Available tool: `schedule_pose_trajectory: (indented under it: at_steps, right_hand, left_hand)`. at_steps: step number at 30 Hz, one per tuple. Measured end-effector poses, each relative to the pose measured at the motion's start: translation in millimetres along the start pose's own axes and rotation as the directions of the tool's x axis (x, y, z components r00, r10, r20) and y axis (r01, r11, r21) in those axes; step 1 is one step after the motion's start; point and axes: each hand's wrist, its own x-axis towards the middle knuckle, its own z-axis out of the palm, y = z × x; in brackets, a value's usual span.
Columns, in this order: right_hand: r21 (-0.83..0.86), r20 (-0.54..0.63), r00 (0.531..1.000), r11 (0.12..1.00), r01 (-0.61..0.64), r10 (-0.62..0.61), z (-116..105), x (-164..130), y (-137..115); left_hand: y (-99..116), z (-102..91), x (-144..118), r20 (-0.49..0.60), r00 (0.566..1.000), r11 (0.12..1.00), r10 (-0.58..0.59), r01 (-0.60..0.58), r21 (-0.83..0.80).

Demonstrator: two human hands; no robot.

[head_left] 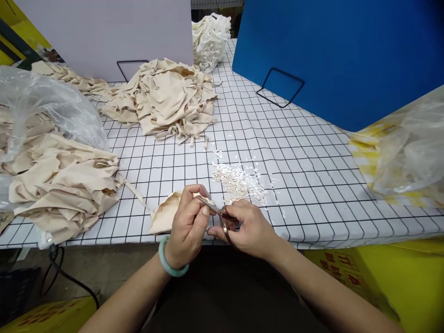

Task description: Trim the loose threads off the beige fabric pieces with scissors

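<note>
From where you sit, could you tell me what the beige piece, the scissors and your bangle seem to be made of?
Beige piece: apparently thin, matte stretch fabric; it folds limply.
Scissors: metal, judging by the shiny blades in the right hand.
Bangle on the left hand: smooth, pale green, glossy; possibly jade or glass.

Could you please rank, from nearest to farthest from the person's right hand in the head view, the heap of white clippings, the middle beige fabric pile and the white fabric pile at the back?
From the right hand:
1. Heap of white clippings, just beyond it.
2. Middle beige fabric pile, farther back, leftward.
3. White fabric pile, at the far edge.
</note>
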Motion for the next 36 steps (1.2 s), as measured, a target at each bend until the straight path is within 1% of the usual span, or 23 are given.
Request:
schedule_pose_trajectory:
  at_steps: [4,8,11,13,15,16,17,18,19,20,21,22,23,24,25,27,29,31,33,34,35,36]
  right_hand:
    - [0.009,-0.041,0.997,0.998,-0.061,0.061,-6.6,-6.6,7.3]
    - [0.050,-0.071,0.979,0.980,-0.190,0.193,-12.6,-12.6,17.9]
    - [0.113,-0.046,0.933,0.930,-0.350,0.357,-21.1,-12.6,31.1]
    - [0.145,-0.059,0.889,0.885,-0.442,0.454,-31.7,-11.0,40.3]
    - [0.117,-0.116,0.857,0.864,-0.490,0.502,-44.3,-8.4,46.5]
    - [0.082,-0.150,0.852,0.865,-0.495,0.501,-49.9,-6.5,48.0]
    - [0.040,-0.177,0.855,0.871,-0.489,0.488,-54.4,-4.4,48.4]
    - [-0.001,-0.196,0.861,0.878,-0.479,0.470,-57.4,-2.3,48.0]
    - [-0.032,-0.206,0.868,0.883,-0.468,0.453,-58.5,-0.5,47.0]
    - [-0.054,-0.208,0.873,0.886,-0.460,0.441,-58.0,0.7,45.9]
    - [-0.068,-0.199,0.878,0.888,-0.455,0.434,-55.9,1.3,44.9]
    - [-0.073,-0.184,0.884,0.891,-0.449,0.430,-52.4,1.3,44.1]
    - [-0.069,-0.160,0.891,0.896,-0.439,0.425,-48.0,1.1,43.5]
    - [-0.055,-0.131,0.901,0.904,-0.424,0.414,-42.8,1.0,42.7]
    - [-0.035,-0.102,0.912,0.915,-0.402,0.397,-37.0,1.4,41.5]
    - [0.011,-0.054,0.934,0.936,-0.352,0.352,-23.3,4.9,35.9]
    - [0.085,-0.016,0.955,0.952,-0.293,0.296,-5.9,11.8,25.6]
    - [0.181,0.035,0.976,0.959,-0.217,0.215,15.5,20.5,13.1]
    - [0.238,0.059,0.989,0.961,-0.143,0.132,38.4,29.1,3.2]
    - [0.242,0.047,0.993,0.963,-0.115,0.107,48.9,33.0,0.2]
    - [0.244,0.019,0.995,0.965,-0.101,0.100,57.8,36.7,-1.3]
    - [0.257,-0.018,0.994,0.962,-0.097,0.106,64.6,40.0,-1.7]
  left_hand:
    - [-2.1,8.5,14.5,0.077,0.996,0.999,0.052,-0.051,-0.013]
    - [-4.9,23.2,27.1,0.171,0.980,0.994,0.105,-0.100,-0.038]
    - [-6.8,31.8,32.3,0.189,0.976,0.993,0.109,-0.101,-0.055]
    - [-8.3,30.3,42.3,0.194,0.979,0.996,0.068,-0.057,-0.065]
    - [-12.4,17.7,62.9,0.229,0.973,0.998,0.008,0.008,-0.067]
    - [-16.4,5.7,76.3,0.248,0.968,0.998,-0.031,0.045,-0.052]
    - [-21.8,-10.3,89.9,0.256,0.964,0.997,-0.069,0.076,-0.017]
    - [-28.2,-29.4,101.6,0.234,0.963,0.990,-0.135,0.124,0.061]
    - [-35.2,-50.2,109.5,0.166,0.969,0.974,-0.185,0.158,0.162]
    - [-41.9,-70.6,112.1,0.028,0.979,0.941,-0.200,0.184,0.283]
    - [-47.8,-88.6,108.8,-0.089,0.975,0.891,-0.205,0.223,0.395]
    - [-52.6,-102.5,100.1,-0.149,0.966,0.837,-0.212,0.258,0.483]
    - [-56.1,-111.2,87.0,-0.154,0.961,0.789,-0.230,0.277,0.548]
    - [-58.6,-114.9,71.1,-0.106,0.958,0.758,-0.268,0.277,0.591]
    - [-60.0,-114.2,54.2,-0.027,0.951,0.749,-0.307,0.259,0.610]
    - [-60.1,-104.2,24.4,0.120,0.928,0.765,-0.351,0.211,0.609]
    - [-56.7,-91.4,6.0,0.185,0.916,0.785,-0.356,0.185,0.591]
    - [-49.4,-83.6,-1.1,0.208,0.911,0.801,-0.357,0.184,0.569]
    - [-38.1,-83.1,-3.4,0.200,0.911,0.815,-0.361,0.204,0.542]
    - [-31.4,-84.8,-4.9,0.188,0.907,0.831,-0.377,0.241,0.502]
    - [-24.6,-86.9,-7.2,0.181,0.894,0.850,-0.409,0.301,0.433]
    - [-18.2,-88.7,-10.2,0.193,0.868,0.862,-0.458,0.380,0.336]
